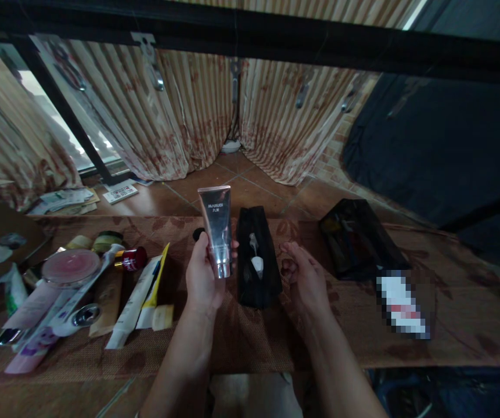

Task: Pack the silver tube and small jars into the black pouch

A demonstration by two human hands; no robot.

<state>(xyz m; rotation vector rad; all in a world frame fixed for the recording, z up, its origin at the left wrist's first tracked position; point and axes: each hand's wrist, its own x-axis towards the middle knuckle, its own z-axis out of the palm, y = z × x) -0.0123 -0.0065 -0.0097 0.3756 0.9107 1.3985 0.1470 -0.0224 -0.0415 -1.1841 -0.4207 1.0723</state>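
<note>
Holding a glossy, tapered tube (218, 226) in the left hand (201, 276)

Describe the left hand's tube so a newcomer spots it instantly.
Over the brown cloth, near the middle, is the left hand. It holds a shiny dark tube marked MARUBI, silver cap lowermost. Being held sets it apart from the tubes lying on the cloth.

"MARUBI" on a silvery tube (218, 229), smaller lettering (217, 210) beneath, too blurred to read

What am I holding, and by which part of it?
Your left hand holds a tube by its lower half, near the cap; your right hand seems empty.
</note>
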